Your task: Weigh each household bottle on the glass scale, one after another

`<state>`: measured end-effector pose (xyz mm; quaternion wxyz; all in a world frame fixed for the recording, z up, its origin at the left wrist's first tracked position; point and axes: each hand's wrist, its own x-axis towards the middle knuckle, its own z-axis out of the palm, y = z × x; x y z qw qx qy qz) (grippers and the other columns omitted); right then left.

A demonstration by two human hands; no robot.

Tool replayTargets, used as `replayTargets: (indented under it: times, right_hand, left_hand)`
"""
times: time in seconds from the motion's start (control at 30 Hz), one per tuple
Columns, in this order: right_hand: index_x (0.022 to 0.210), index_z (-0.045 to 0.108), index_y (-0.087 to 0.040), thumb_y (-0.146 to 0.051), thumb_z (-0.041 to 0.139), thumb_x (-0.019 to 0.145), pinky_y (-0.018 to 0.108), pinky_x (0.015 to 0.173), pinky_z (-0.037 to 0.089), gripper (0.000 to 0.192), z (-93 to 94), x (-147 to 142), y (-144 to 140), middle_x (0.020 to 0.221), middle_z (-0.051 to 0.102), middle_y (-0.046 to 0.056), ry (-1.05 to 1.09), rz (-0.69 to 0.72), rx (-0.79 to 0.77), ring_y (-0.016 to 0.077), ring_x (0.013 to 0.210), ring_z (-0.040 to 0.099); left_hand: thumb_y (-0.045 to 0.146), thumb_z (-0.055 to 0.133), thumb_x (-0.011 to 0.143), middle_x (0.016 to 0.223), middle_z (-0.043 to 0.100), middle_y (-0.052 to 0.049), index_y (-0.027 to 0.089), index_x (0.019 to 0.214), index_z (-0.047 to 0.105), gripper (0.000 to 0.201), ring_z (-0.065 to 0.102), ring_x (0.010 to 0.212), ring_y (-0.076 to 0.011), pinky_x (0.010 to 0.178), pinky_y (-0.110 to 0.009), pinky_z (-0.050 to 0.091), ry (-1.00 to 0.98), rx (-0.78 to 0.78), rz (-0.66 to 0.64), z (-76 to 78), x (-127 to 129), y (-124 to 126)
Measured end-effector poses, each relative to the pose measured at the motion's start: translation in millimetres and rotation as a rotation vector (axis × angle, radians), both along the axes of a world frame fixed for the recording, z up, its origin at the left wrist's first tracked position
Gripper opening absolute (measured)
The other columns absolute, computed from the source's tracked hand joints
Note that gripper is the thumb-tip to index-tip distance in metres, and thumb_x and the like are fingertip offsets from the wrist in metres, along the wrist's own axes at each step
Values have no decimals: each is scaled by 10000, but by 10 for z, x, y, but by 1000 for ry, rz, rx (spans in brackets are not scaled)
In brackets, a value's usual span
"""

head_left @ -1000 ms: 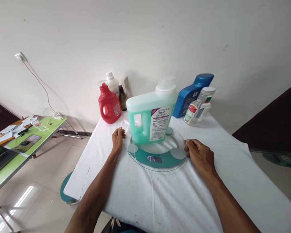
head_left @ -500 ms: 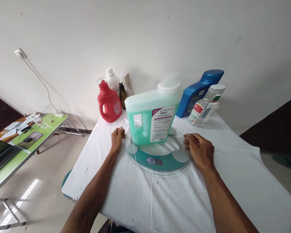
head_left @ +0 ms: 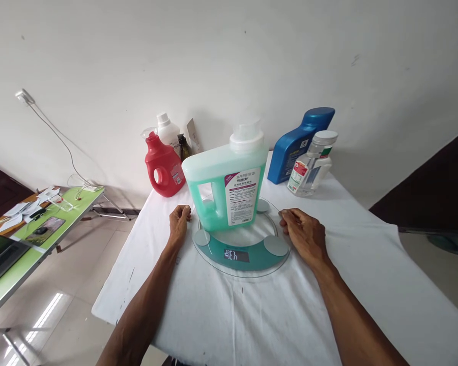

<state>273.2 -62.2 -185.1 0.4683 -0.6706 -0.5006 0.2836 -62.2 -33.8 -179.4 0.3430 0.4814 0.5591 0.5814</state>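
Observation:
A large jug of green liquid (head_left: 209, 162), with a white cap, a side handle and a printed label, stands upright on a round glass scale (head_left: 238, 262). The scale's small display (head_left: 236, 255) is lit and appears upside down. To the left of the scale, my left hand (head_left: 180, 223) rests closed on the cloth, its fingers curled and nothing visible in them. Against the scale's right rim lies my right hand (head_left: 304, 233), fingers bent and pressed together; whether the fingertips touch the glass I cannot tell. Neither hand is on the jug.
Behind on the left are a red detergent bottle (head_left: 163, 168), a white bottle (head_left: 168, 132) and a dark pump bottle (head_left: 183, 147). Back right stand a blue bottle (head_left: 299, 145) and a clear jar (head_left: 312, 165). White cloth (head_left: 198, 310) covers the table. A green table (head_left: 63, 216) stands left.
The view has shifted slightly, so the jug, scale and bottles sit a little further left in the picture. Both hands keep about the same places beside the scale.

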Motion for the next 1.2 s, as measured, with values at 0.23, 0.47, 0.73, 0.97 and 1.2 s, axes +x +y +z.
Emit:
replayTargets:
  times: [0.23, 0.47, 0.73, 0.97, 1.2]
  right_hand:
    - [735, 651, -269, -551, 533, 864, 334, 652, 499, 332, -19, 5, 0, 687, 711, 34, 2, -7, 13, 207, 589, 642]
    - [749, 651, -268, -551, 521, 877, 339, 652, 497, 337, -28, 5, 0, 682, 709, 32, -14, 0, 31, 211, 596, 646]
    - [752, 650, -268, -558, 521, 879, 347, 667, 504, 342, -23, 6, 0, 685, 707, 37, -6, 2, 16, 219, 604, 654]
    - [751, 658, -268, -580, 525, 864, 343, 646, 499, 358, -44, 13, 18, 666, 714, 37, -15, 1, 33, 223, 585, 654]
    - [675, 605, -291, -713, 494, 831, 357, 597, 505, 463, -84, 56, 26, 665, 728, 53, -67, 23, 34, 249, 565, 676]
  left_hand:
    - [517, 724, 829, 744, 613, -25, 196, 739, 668, 338, 540, 683, -159, 680, -311, 480, -20, -16, 9, -1, 4, -7]
    - [527, 727, 834, 739, 614, -21, 199, 732, 667, 348, 544, 678, -159, 680, -310, 483, -18, -5, 0, -4, -5, -2]
    - [525, 736, 842, 729, 622, -24, 196, 739, 671, 351, 556, 685, -166, 689, -315, 480, -6, -19, 9, -8, -6, -4]
    - [544, 733, 845, 729, 617, -21, 198, 736, 665, 369, 553, 681, -166, 684, -312, 472, 5, -16, 6, -21, -1, -2]
    - [629, 731, 822, 671, 581, -6, 196, 714, 650, 455, 541, 645, -165, 666, -308, 449, -25, 9, 21, -64, 17, -31]
